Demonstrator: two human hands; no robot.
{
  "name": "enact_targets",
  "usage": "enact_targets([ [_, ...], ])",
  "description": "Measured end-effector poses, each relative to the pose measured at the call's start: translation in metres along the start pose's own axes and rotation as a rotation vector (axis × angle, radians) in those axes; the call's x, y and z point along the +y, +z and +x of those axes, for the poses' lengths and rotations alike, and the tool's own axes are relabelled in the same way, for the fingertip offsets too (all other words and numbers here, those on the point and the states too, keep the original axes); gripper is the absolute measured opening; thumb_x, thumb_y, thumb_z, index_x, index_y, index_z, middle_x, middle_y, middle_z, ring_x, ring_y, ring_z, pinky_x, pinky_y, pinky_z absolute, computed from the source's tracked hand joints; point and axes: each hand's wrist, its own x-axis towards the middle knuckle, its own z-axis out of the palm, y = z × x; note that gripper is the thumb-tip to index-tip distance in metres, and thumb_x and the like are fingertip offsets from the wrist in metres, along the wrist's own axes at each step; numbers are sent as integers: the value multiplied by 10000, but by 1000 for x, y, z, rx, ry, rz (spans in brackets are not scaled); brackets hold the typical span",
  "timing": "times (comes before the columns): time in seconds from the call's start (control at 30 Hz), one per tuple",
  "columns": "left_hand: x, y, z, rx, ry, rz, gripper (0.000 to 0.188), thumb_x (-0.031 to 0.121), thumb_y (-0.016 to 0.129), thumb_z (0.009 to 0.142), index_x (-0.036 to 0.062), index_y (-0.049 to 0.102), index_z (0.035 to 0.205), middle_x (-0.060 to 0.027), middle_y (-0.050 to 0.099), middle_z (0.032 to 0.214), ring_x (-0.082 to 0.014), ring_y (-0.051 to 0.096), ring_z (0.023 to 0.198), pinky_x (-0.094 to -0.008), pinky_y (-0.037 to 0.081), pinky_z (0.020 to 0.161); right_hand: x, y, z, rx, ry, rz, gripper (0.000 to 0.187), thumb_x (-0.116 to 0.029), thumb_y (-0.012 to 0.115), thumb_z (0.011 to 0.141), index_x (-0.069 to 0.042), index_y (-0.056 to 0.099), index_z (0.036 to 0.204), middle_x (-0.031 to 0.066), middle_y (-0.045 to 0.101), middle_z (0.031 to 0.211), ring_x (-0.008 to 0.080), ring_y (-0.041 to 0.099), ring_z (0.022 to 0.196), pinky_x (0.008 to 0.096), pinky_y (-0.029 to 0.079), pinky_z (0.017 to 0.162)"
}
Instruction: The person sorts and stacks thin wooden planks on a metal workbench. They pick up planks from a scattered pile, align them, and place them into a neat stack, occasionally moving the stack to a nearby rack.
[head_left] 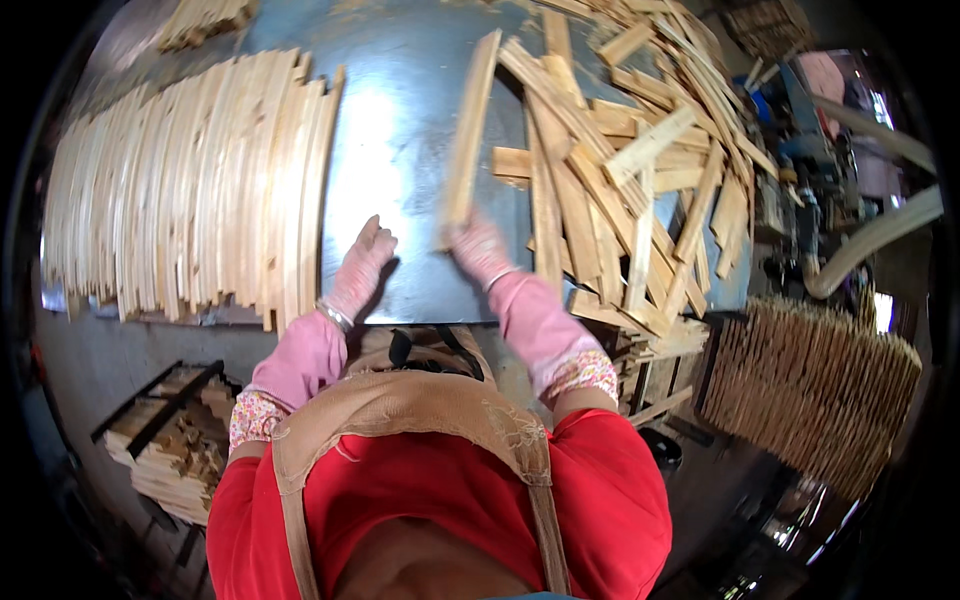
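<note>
- Spreading out before me, the blue-grey table [405, 110] carries wood on both sides of a bare, shiny strip.
- On my left, a broad row of pale slats [190, 190] lies side by side, ends pointing away from me.
- On my right, a loose jumble of wooden pieces [570, 190] crosses at all angles.
- Beyond the table's near right corner, a dense stack of sticks [810, 385] stands.
- Low on my left, a smaller wood pile [165, 450] sits by dark bars.
- Between row and jumble, one slat [473, 130] points away from me.
- My right hand [482, 250] grasps its near end.
- My left hand [362, 270] is free, fingers loosely bent, above the bare strip.
</note>
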Motion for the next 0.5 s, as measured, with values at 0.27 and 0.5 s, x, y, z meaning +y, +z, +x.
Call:
enact_targets([
  [0.27,2,41,21,108,-83,315,474,244,701,969,-66,674,1326,-174,752,1193,-313,725,1047,-427,577,968,74,-165,17,584,-66,-18,633,-404,691,1010,-21,579,1501,249,697,1375,394,656,1288,440,490,1106],
  [0.5,-97,-23,-59,871,304,1413,572,326,758,940,106,648,1457,-218,476,1649,-388,489,1481,-484,434,1193,95,-357,124,891,297,-132,868,-473,755,891,77,488,1507,359,685,1330,475,666,1257,459,497,1082],
])
